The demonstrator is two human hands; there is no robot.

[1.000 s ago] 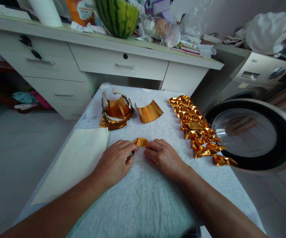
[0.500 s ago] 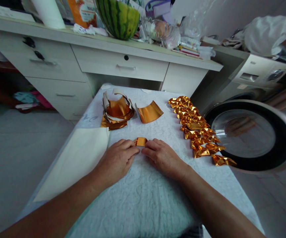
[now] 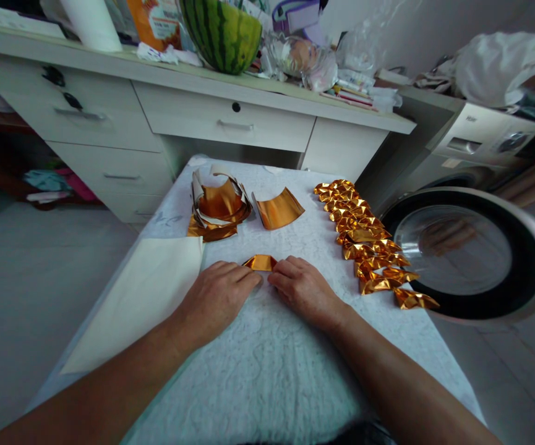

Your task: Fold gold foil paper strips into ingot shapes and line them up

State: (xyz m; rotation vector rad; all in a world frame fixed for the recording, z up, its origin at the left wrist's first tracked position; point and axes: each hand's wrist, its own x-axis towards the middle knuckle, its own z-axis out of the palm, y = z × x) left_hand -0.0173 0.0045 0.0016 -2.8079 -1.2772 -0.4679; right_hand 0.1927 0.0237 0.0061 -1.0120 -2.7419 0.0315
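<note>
A small strip of gold foil paper (image 3: 261, 262) lies on the cloth-covered table between my two hands. My left hand (image 3: 223, 293) has its fingers closed at the strip's left end, and my right hand (image 3: 302, 287) pinches its right end. The fingertips partly hide both ends. Beyond them sit a curled stack of gold sheets (image 3: 221, 204) and a single curved gold sheet (image 3: 280, 209). Several folded gold pieces (image 3: 362, 238) form a column to the right, with one folded piece (image 3: 415, 300) at its near end.
A cream sheet (image 3: 141, 296) covers the table's left side. Behind stands a white desk (image 3: 230, 117) bearing a cut watermelon (image 3: 223, 34) and plastic bags. An open washing machine door (image 3: 457, 247) flanks the table's right edge.
More of the gold strip's left end now shows above my left fingers. My left hand has shifted slightly down and left; my right hand is almost unmoved.
</note>
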